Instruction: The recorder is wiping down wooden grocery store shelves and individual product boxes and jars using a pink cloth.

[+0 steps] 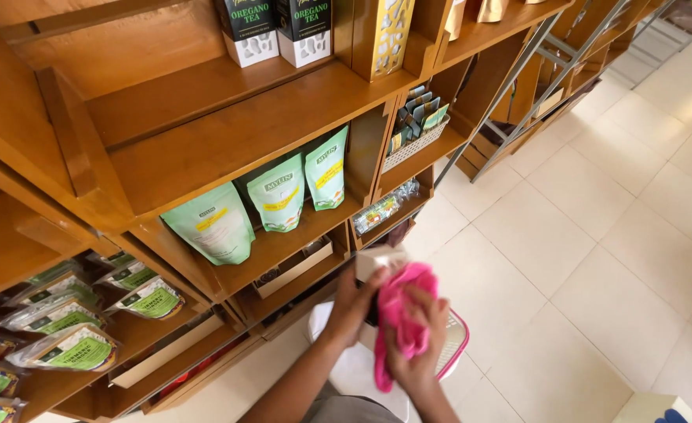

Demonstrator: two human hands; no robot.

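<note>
My left hand [351, 304] grips a small pale box [377, 260] from its left side, low in the middle of the head view. My right hand [418, 345] presses a bright pink cloth [403, 309] against the box; the cloth drapes down over my fingers. Both hands are held above a white basket with a pink rim [457, 345] that stands on the floor. A dark part of the box shows between the cloth and my left hand.
A wooden shelf unit [228, 141] fills the left, holding pale green pouches [277, 193], clear packets with green labels [79, 348], black-and-white boxes [279, 30] and a white wire basket of sachets [415, 142]. Cream floor tiles [597, 235] spread right. A metal ladder frame [518, 94] leans by the shelves.
</note>
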